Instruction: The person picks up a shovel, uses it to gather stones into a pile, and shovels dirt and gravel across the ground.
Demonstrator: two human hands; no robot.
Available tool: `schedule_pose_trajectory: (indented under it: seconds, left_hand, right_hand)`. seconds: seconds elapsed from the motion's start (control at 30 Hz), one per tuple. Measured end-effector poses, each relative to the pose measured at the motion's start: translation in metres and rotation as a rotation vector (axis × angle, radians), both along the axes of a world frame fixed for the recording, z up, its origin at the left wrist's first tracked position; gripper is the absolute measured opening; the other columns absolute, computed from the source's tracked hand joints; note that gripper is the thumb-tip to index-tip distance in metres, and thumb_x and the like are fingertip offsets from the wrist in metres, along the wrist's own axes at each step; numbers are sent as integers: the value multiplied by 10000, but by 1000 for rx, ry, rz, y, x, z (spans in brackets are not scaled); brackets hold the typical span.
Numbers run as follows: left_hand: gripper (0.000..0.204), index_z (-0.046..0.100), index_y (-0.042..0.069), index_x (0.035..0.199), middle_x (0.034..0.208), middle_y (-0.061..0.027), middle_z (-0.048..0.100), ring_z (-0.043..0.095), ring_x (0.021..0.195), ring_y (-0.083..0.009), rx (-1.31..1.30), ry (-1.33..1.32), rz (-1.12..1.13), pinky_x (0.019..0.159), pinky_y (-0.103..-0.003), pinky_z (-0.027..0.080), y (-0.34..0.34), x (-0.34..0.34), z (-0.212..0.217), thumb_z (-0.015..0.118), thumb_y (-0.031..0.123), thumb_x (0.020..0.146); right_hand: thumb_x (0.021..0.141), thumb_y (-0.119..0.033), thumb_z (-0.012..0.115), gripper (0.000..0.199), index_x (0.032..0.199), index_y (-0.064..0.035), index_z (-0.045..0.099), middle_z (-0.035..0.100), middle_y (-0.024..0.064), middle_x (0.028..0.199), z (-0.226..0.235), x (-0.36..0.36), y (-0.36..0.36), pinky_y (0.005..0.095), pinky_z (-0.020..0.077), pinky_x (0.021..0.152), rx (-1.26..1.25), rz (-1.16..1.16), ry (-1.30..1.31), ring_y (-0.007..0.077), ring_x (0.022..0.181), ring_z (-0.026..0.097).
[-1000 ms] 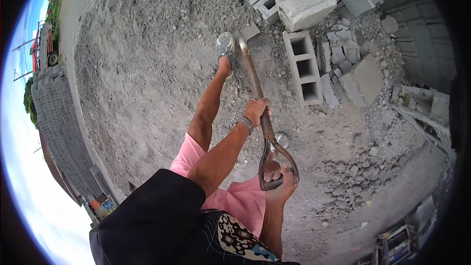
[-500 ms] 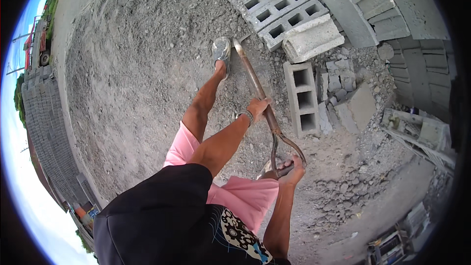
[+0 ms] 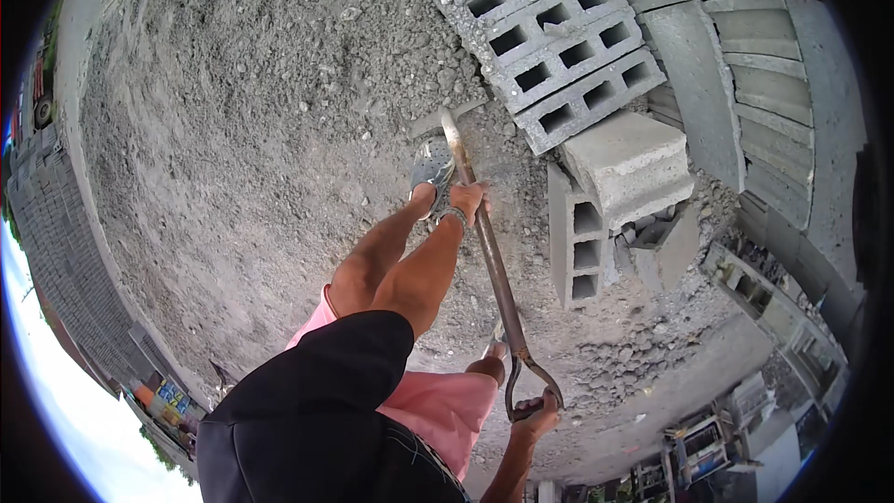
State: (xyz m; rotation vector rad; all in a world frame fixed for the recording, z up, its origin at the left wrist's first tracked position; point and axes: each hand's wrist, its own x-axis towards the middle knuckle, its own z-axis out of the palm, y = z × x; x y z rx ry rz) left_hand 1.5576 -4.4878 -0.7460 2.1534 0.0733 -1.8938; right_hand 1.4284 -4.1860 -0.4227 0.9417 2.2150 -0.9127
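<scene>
A shovel (image 3: 496,270) with a worn brown shaft slants across the ground in front of me. My left hand (image 3: 468,201), a bracelet at its wrist, is wrapped round the shaft fairly near the blade. My right hand (image 3: 538,413) is closed on the grip of the D-shaped handle at the near end. The shovel's blade (image 3: 430,121) shows as a thin flat edge over the grey gravel (image 3: 270,102), just beyond my front shoe (image 3: 432,166). How far the blade touches the gravel, I cannot tell.
Rows of hollow concrete blocks (image 3: 579,54) lie at the far right of the shovel. Nearer, a single hollow block (image 3: 564,238) stands beside a broken block (image 3: 633,166). Loose rubble (image 3: 619,359) lies right of the handle. Stacked blocks (image 3: 70,224) line the far left.
My left hand has slid down the shaft toward the blade. The handle and right hand are now farther from the blocks and lower in view; the blade shows beyond my shoe. The view has shifted.
</scene>
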Motion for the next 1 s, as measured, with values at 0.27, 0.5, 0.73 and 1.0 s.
schedule_pose_trajectory:
  seconds: [0.27, 0.5, 0.73, 1.0]
  left_hand:
    - [129, 519, 35, 849, 648, -84, 562, 561, 484, -216, -89, 15, 38, 453, -384, 502, -11, 27, 91, 612, 124, 855]
    - [182, 490, 31, 942, 673, -98, 583, 573, 486, -204, -317, -185, 204, 425, -367, 507, 22, 49, 181, 612, 147, 872]
    - [168, 496, 27, 892, 680, -86, 584, 584, 515, -186, -323, -20, 484, 439, -367, 504, 134, 16, 264, 620, 137, 867]
    - [229, 587, -17, 790, 629, -122, 618, 604, 479, -223, -176, 200, 1017, 408, -395, 501, 296, -19, 266, 652, 198, 833]
  right_hand:
    - [820, -146, 619, 155, 705, -77, 540, 440, 23, 518, -25, -22, 47, 322, 376, 356, -257, 8, -36, 181, 366, 421]
    - [860, -193, 605, 126, 793, -111, 536, 437, 3, 558, -25, -91, 81, 339, 372, 390, -462, 147, -210, 168, 432, 431]
    - [842, -165, 614, 113, 783, -76, 576, 451, 9, 547, 105, -164, 103, 324, 384, 409, -337, 552, 47, 159, 413, 430]
    - [841, -130, 565, 105, 781, -47, 589, 515, 52, 621, 199, -220, 94, 332, 419, 420, -121, 1235, 120, 193, 474, 492]
